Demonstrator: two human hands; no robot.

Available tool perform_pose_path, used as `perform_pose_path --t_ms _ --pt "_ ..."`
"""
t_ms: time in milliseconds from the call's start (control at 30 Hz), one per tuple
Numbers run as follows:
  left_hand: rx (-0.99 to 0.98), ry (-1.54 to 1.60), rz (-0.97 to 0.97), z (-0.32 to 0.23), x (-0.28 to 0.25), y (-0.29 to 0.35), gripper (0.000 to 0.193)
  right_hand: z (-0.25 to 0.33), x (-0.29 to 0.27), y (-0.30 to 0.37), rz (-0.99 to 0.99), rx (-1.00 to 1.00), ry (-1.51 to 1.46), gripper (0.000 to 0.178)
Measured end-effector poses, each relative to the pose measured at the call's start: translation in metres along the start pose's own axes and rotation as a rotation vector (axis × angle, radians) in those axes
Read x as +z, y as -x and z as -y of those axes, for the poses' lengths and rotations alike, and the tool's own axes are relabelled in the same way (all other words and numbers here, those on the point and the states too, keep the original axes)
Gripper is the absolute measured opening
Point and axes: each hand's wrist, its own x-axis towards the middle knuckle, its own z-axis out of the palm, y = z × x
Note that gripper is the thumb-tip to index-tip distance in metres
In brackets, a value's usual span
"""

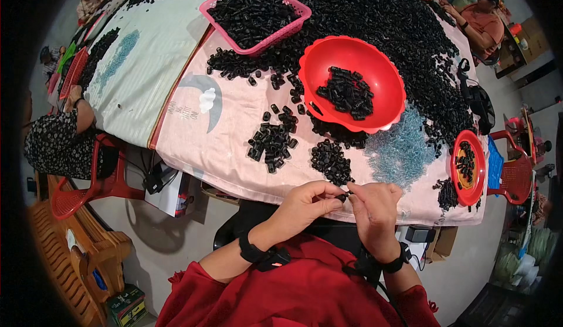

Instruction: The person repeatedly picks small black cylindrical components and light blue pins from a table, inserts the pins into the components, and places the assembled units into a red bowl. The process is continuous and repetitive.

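At the near edge of the pink cloth, my left hand (pixel 310 208) pinches a small black plastic part (pixel 343 197) between thumb and fingertips. My right hand (pixel 375 207) meets it from the other side, its fingers closed at the same spot; whether it grips the same part or a separate one is too small to tell. Just beyond my fingertips lies a small pile of black pieces (pixel 331 160). Left of that is a looser pile of black cylinders (pixel 273 139). Small clear bluish pieces (pixel 400 148) are heaped to the right.
A red scalloped bowl (pixel 381 69) holds black parts; behind it spreads a large black heap (pixel 363 10). A pink basket (pixel 258 48) full of them stands far left. A red oval tray (pixel 469 195) lies at right. People (pixel 484 25) sit around the tables, near red chairs (pixel 88 189).
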Motion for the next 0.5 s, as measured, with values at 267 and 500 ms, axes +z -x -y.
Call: perform_pose_path --t_ms 267,500 --pt "0.036 -0.045 -0.015 0.0001 0.0017 -0.0008 0.026 0.0042 -0.0006 -0.0027 0.017 -0.016 0.030 0.034" --pt "0.028 -0.054 -0.026 0.0005 0.0052 0.0014 0.025 0.0048 -0.0027 0.0002 0.052 0.009 -0.003 0.030"
